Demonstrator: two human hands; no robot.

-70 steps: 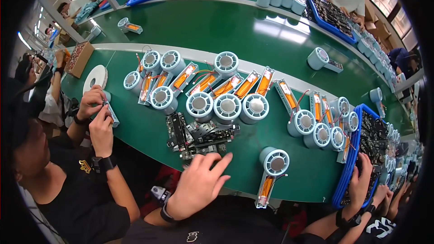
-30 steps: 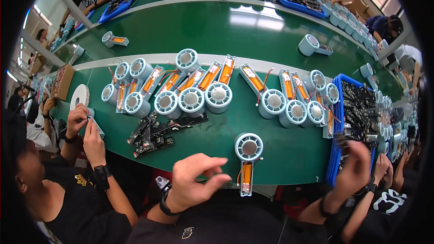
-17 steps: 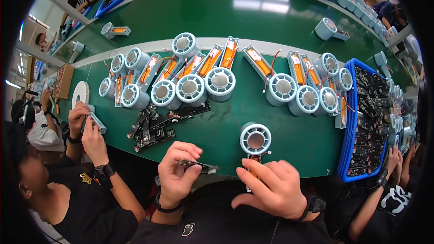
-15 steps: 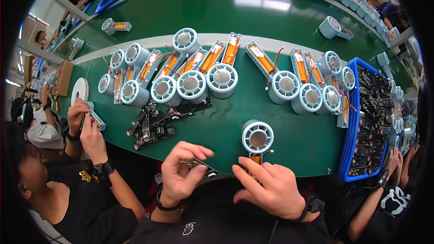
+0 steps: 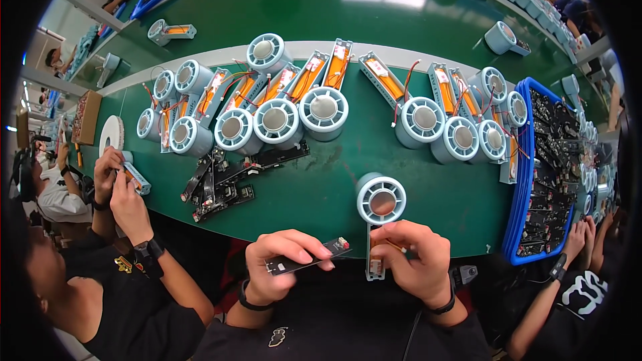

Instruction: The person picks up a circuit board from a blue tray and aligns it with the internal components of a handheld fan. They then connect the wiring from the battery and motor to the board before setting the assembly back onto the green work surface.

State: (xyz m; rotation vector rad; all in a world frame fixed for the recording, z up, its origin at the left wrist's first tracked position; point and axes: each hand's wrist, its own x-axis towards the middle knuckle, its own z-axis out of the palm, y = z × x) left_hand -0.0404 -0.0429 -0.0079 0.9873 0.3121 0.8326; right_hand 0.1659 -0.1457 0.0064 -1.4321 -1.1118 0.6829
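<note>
My left hand (image 5: 275, 274) grips a narrow black circuit board (image 5: 307, 257), holding it above the table's front edge. A small white connector shows at the board's far end. My right hand (image 5: 421, 261) is closed at the open handle of a light blue handheld fan (image 5: 381, 199). The fan's round slotted head, with a silver disc in its middle, points away from me. Its handle runs toward me, with an orange battery (image 5: 376, 267) inside. Thin wires show between my right thumb and forefinger; whether the fingertips pinch them is hidden.
Several similar fans (image 5: 277, 120) with orange batteries and loose wires stand across the green table (image 5: 321, 207). Loose black boards (image 5: 217, 184) lie to the left. At the right is a blue tray (image 5: 518, 194) full of boards. Co-workers sit on both sides; one's hands (image 5: 127, 194) hold another fan.
The board in my left hand has turned flatter and shows more of its face. My right hand has moved from hovering over the fan's handle to closing its fingers there.
</note>
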